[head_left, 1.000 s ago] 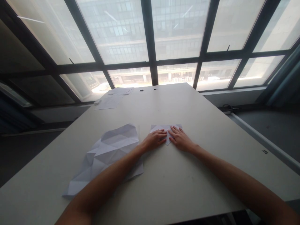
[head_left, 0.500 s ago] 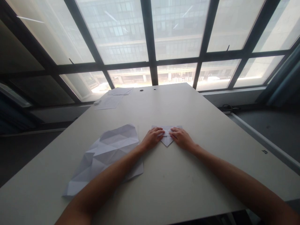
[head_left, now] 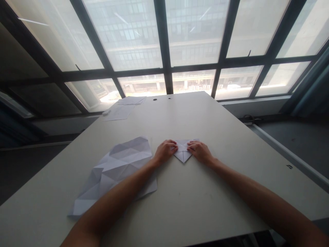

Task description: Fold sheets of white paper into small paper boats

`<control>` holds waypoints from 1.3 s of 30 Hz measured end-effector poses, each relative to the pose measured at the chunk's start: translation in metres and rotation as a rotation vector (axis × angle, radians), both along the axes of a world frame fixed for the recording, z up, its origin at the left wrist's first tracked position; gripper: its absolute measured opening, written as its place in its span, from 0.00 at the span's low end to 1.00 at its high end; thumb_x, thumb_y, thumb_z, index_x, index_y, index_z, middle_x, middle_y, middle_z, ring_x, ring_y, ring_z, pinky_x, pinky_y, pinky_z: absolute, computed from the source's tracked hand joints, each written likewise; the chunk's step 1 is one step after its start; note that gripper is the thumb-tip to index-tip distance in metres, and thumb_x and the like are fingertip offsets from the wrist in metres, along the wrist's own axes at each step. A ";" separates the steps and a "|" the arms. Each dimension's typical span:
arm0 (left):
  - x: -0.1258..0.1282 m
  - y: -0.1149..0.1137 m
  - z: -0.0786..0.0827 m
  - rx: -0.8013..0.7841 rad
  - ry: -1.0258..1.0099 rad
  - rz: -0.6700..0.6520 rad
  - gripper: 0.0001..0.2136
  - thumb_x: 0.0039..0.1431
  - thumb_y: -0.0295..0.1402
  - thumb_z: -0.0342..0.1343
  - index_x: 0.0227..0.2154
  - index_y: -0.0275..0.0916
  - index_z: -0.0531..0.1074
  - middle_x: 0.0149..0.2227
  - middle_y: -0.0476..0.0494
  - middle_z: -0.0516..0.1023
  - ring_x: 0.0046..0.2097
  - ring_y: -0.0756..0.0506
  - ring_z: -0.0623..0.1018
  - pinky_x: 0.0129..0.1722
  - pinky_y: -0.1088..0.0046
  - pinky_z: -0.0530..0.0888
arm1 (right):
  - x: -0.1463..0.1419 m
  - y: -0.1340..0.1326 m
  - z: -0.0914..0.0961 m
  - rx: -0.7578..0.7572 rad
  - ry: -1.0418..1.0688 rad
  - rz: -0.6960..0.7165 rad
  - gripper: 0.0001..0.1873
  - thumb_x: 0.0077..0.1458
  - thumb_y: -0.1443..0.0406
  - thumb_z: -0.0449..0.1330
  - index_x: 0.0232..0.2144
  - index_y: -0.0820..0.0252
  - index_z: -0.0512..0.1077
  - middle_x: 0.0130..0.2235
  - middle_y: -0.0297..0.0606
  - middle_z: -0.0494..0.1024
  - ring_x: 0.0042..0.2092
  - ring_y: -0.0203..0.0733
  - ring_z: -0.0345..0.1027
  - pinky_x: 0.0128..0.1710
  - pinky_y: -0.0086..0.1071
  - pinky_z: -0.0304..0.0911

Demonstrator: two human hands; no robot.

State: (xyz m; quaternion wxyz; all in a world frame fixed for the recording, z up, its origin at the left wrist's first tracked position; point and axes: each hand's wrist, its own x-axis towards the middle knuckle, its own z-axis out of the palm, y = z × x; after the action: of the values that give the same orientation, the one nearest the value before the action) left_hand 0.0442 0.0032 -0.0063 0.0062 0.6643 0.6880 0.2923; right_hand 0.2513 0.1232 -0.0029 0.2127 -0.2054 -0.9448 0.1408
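Note:
A small folded paper (head_left: 183,146) lies on the white table, its pointed end toward me and a centre seam running down to the tip. My left hand (head_left: 165,152) grips its left side, thumb and fingers closed on the edge. On the opposite side, my right hand (head_left: 200,152) pinches the right edge in the same way. Fingers cover parts of both side edges. Left of my hands, partly under my left forearm, spreads a large creased sheet of paper (head_left: 123,156).
Several paper sheets (head_left: 119,112) lie at the table's far left corner. Two small dark holes (head_left: 155,100) show near the far edge. A small dark mark (head_left: 289,167) is on the right side of the table (head_left: 226,206). Large windows stand beyond.
Both hands have drawn slightly apart along the folded paper, showing more of its middle. The paper has shifted a little toward me.

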 end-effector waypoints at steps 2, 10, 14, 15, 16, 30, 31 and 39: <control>0.000 0.000 -0.001 -0.016 0.024 -0.025 0.11 0.61 0.39 0.57 0.43 0.43 0.79 0.49 0.43 0.79 0.51 0.42 0.77 0.55 0.64 0.71 | 0.000 0.000 0.000 -0.005 0.001 -0.001 0.11 0.63 0.64 0.57 0.41 0.52 0.80 0.50 0.36 0.79 0.54 0.41 0.70 0.57 0.34 0.61; -0.003 0.001 -0.005 -0.257 0.122 -0.044 0.28 0.65 0.47 0.50 0.64 0.40 0.60 0.67 0.38 0.58 0.68 0.40 0.57 0.66 0.54 0.53 | -0.001 0.004 -0.005 0.015 -0.047 -0.082 0.24 0.62 0.60 0.57 0.57 0.66 0.68 0.59 0.51 0.70 0.62 0.49 0.61 0.62 0.40 0.53; -0.005 0.002 -0.003 -0.282 0.112 -0.057 0.29 0.64 0.49 0.51 0.64 0.41 0.59 0.67 0.38 0.58 0.69 0.40 0.56 0.66 0.55 0.52 | 0.000 0.006 -0.005 0.007 -0.063 -0.076 0.26 0.62 0.58 0.57 0.58 0.66 0.66 0.60 0.52 0.69 0.61 0.51 0.61 0.62 0.41 0.54; -0.005 0.002 -0.003 -0.280 0.113 -0.057 0.29 0.64 0.49 0.51 0.64 0.41 0.59 0.67 0.39 0.58 0.69 0.40 0.56 0.66 0.55 0.52 | 0.000 0.006 -0.005 0.005 -0.064 -0.078 0.25 0.62 0.58 0.57 0.58 0.65 0.66 0.60 0.52 0.69 0.61 0.50 0.62 0.62 0.41 0.54; -0.005 0.001 -0.002 -0.279 0.114 -0.058 0.29 0.65 0.49 0.49 0.64 0.42 0.60 0.67 0.39 0.57 0.69 0.40 0.56 0.66 0.55 0.52 | 0.000 0.007 -0.006 0.004 -0.064 -0.080 0.25 0.62 0.58 0.57 0.58 0.64 0.66 0.60 0.51 0.69 0.61 0.50 0.62 0.62 0.42 0.53; -0.008 0.004 -0.003 -0.187 0.077 -0.076 0.24 0.63 0.44 0.55 0.60 0.41 0.67 0.63 0.38 0.66 0.65 0.39 0.63 0.65 0.57 0.59 | 0.001 0.006 -0.001 0.020 -0.123 -0.077 0.24 0.61 0.57 0.59 0.56 0.61 0.68 0.59 0.51 0.70 0.61 0.51 0.63 0.62 0.42 0.54; -0.009 0.004 -0.002 -0.180 0.087 -0.083 0.25 0.63 0.44 0.55 0.60 0.41 0.67 0.62 0.38 0.67 0.65 0.39 0.64 0.65 0.58 0.59 | 0.001 0.006 0.000 0.026 -0.123 -0.082 0.23 0.60 0.57 0.60 0.55 0.61 0.68 0.59 0.50 0.71 0.60 0.51 0.64 0.61 0.42 0.54; -0.004 0.001 0.009 -0.127 0.163 -0.058 0.23 0.59 0.43 0.61 0.56 0.45 0.70 0.52 0.42 0.77 0.54 0.39 0.74 0.57 0.62 0.68 | 0.002 0.002 0.007 0.053 -0.099 -0.106 0.19 0.58 0.57 0.62 0.50 0.57 0.72 0.49 0.46 0.79 0.52 0.50 0.71 0.56 0.39 0.57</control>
State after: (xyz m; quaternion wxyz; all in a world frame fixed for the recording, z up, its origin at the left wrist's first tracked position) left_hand 0.0403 0.0047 0.0029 0.0008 0.7038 0.6836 0.1930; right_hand 0.2534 0.1256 0.0040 0.1781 -0.2564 -0.9454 0.0938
